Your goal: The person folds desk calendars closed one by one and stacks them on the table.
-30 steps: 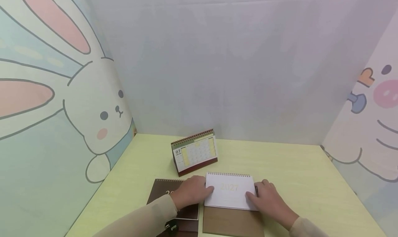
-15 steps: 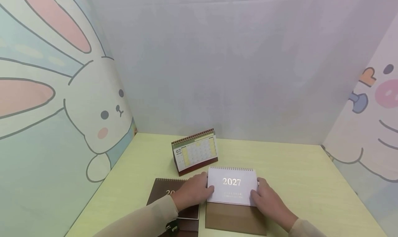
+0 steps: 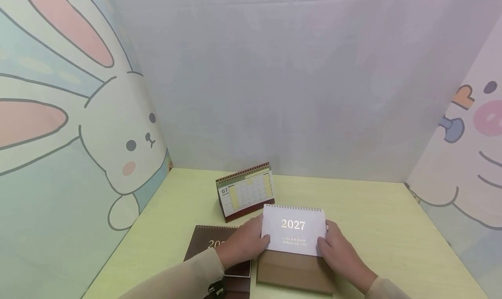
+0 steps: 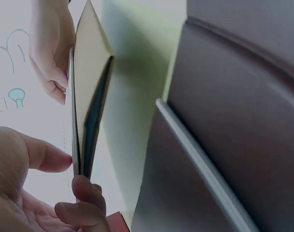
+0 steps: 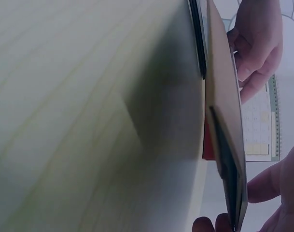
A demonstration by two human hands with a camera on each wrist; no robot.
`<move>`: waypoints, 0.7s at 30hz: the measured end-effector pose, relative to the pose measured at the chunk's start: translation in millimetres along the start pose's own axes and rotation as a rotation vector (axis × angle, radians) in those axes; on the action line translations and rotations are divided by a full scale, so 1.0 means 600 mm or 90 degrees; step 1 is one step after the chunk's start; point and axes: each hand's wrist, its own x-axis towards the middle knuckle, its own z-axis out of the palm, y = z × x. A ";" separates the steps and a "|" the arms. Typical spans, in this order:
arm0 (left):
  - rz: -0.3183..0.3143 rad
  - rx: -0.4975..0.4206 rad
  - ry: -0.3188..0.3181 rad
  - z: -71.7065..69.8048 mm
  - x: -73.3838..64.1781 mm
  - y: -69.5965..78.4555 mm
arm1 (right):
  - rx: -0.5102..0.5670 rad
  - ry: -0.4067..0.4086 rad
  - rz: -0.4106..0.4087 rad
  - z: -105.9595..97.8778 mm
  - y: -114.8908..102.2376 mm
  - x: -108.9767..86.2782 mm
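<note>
A desk calendar [image 3: 294,231] with a white "2027" cover and a spiral along its far edge is held between both hands. Its brown card base [image 3: 294,270] folds out below the cover. My left hand [image 3: 247,241] pinches the left side, thumb on the cover and fingers behind, as the left wrist view confirms. On the opposite side my right hand [image 3: 343,251] grips the edge the same way. In the right wrist view the folded base [image 5: 224,96] stands edge-on over the table, a narrow gap between its layers.
A dark brown spiral calendar [image 3: 201,242] lies under my left forearm, its lower part partly covered. Behind stands a tent calendar [image 3: 251,192] showing "07". The pale yellow table [image 3: 372,212] meets a grey backdrop [image 3: 294,94] at the back.
Both hands have lifted the white calendar's spiral edge upward and away, tilting the cover so its gold lettering reads clearly. The brown base has shifted and tilted with it. The other calendars stay put.
</note>
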 end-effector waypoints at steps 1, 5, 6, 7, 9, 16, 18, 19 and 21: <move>-0.001 -0.003 0.001 -0.001 -0.001 0.002 | 0.002 0.000 0.002 0.000 0.000 0.000; -0.014 -0.016 0.006 -0.005 -0.005 0.009 | 0.008 0.005 0.008 -0.001 -0.002 0.002; -0.017 -0.017 0.007 -0.005 -0.006 0.010 | 0.009 0.006 0.008 -0.001 -0.002 0.002; -0.019 -0.019 0.007 -0.006 -0.007 0.011 | 0.011 0.007 0.010 -0.001 -0.003 0.002; -0.022 -0.019 0.009 -0.006 -0.008 0.010 | 0.012 0.010 0.010 -0.001 -0.004 0.002; -0.036 -0.021 0.009 -0.008 -0.012 0.010 | 0.002 0.024 0.004 -0.001 -0.007 0.003; -0.038 -0.023 0.009 -0.009 -0.013 0.010 | 0.004 0.029 0.000 -0.001 -0.008 0.003; -0.038 -0.025 0.008 -0.010 -0.014 0.009 | 0.006 0.031 -0.002 -0.001 -0.009 0.003; -0.035 -0.028 0.006 -0.011 -0.015 0.008 | 0.010 0.036 -0.006 0.000 -0.011 0.002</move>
